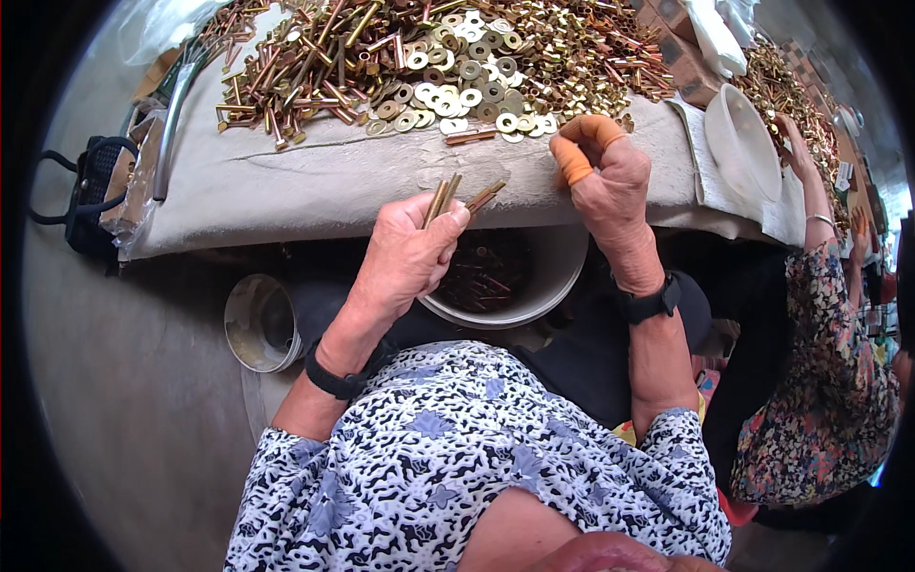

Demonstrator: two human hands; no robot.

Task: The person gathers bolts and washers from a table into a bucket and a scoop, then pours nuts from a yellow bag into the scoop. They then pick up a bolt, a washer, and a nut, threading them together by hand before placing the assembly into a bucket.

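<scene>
My left hand [405, 248] is closed around several brassy threaded bolts [441, 202] above the table's front edge, and their ends stick up past the thumb. Orange finger covers [572, 160] sit on fingers of my right hand [615, 181]. That hand is curled with its fingertips drawn together; anything between them is hidden. Just beyond it lie flat washers [472, 97] and a heap of small gold nuts [562, 71]. Left of the washers spreads a pile of long bolts [319, 71]. One loose bolt [470, 137] lies in front of the washers.
Below the table edge stands a white bucket [575, 272] with dark metal pieces inside. A smaller pail [250, 329] is on the floor at left. A co-worker's hand [799, 153] reaches into another hardware pile beside a translucent bowl [743, 143]. A dark bag [100, 186] hangs at far left.
</scene>
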